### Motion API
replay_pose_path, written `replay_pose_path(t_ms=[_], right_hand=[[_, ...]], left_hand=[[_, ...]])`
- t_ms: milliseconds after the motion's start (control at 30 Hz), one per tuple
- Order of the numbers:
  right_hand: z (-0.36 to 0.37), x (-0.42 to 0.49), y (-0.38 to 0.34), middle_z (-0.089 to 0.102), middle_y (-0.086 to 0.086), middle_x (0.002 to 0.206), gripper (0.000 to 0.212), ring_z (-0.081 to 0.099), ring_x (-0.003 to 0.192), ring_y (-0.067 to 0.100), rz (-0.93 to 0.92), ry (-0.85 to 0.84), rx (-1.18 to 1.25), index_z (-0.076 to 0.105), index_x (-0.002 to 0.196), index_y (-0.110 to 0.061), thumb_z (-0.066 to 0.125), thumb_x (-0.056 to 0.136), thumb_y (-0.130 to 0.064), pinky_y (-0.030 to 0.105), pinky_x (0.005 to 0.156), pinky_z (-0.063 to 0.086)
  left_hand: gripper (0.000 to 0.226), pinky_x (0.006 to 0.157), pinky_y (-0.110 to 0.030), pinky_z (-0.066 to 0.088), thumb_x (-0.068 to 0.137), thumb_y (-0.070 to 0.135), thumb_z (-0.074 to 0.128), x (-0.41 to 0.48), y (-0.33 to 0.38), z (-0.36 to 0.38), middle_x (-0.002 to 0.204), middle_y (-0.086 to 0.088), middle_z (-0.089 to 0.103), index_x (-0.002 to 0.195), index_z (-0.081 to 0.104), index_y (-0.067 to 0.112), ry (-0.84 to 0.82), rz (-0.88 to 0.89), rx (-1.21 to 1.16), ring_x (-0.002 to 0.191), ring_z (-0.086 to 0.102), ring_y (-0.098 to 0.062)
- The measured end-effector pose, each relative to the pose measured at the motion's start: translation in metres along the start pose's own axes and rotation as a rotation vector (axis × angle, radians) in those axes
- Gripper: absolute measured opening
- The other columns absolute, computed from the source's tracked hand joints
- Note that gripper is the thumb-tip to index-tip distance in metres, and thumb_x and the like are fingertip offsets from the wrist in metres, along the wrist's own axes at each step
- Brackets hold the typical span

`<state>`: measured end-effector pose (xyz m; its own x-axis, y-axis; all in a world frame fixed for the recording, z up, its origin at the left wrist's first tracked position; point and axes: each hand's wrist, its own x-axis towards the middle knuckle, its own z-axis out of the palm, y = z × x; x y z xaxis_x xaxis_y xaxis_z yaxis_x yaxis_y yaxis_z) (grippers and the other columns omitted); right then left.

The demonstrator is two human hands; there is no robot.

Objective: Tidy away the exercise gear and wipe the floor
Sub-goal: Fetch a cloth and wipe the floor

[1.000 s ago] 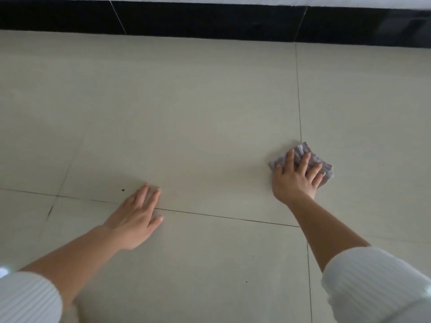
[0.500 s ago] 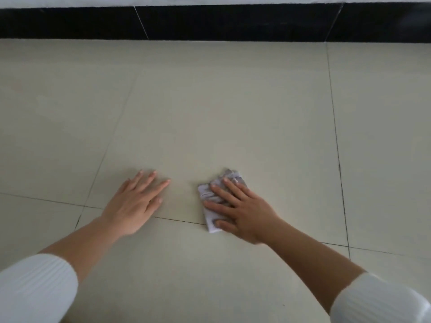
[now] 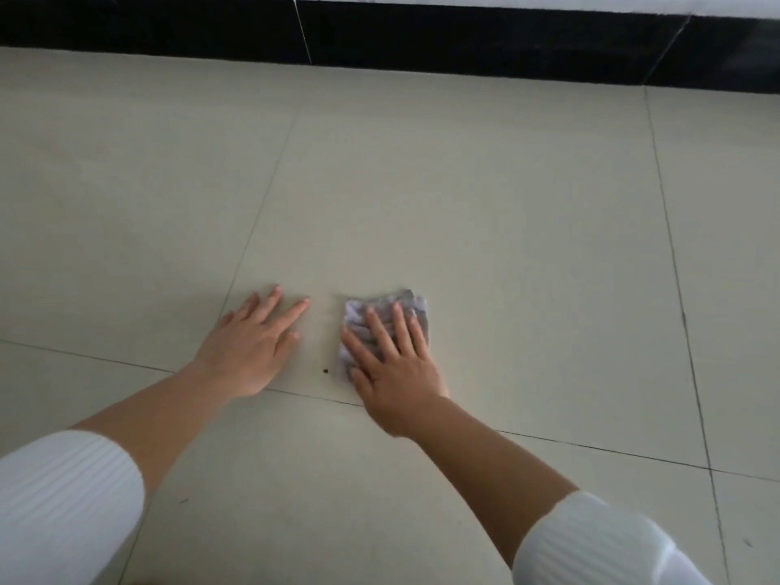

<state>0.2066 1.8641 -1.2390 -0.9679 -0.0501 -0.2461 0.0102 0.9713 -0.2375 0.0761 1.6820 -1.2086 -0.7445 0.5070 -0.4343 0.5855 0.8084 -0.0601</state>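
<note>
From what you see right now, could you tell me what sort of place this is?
Probably an indoor room: pale floor tiles, a black skirting band, a grey cloth under the right hand.

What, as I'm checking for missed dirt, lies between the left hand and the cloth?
Bare tile with one small dark speck, in the head view.

Part of cloth [image 3: 382, 299] under right hand [image 3: 392, 369]; speck [image 3: 326, 370], perhaps dirt

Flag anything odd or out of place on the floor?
One small dark speck lies on the floor between the left hand and the cloth under the right hand, not yet wiped. Otherwise nothing stands out.
</note>
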Motion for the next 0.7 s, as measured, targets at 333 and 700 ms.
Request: replay_pose_path(t_ms=[333,700], right_hand=[[-0.021,-0.019,0.103,0.016,0.001,0.159,0.064,0.014,0.146,0.034,-0.121,-0.025,-0.162,0.032,0.147,-0.035,0.002,0.096,-0.059,0.044,0.119,0.007],[-0.034,0.071,0.023,-0.032,0.001,0.151,0.062,-0.029,0.140,0.038,0.198,-0.046,-0.016,-0.011,0.149,-0.038,-0.007,0.089,-0.055,0.046,0.112,-0.022]], left_hand=[[0.064,0.117,-0.044,0.000,0.092,0.060,0.019,0.007,-0.024,0.014,0.158,0.002,-0.017,0.146,-0.011,0.041,0.031,-0.034,-0.126,0.146,-0.010,-0.021],[0.092,0.116,-0.034,-0.005,0.067,0.080,-0.016,0.021,-0.042,0.031,0.151,0.002,-0.027,0.141,-0.024,0.026,0.136,-0.002,-0.260,0.142,-0.021,-0.014]])
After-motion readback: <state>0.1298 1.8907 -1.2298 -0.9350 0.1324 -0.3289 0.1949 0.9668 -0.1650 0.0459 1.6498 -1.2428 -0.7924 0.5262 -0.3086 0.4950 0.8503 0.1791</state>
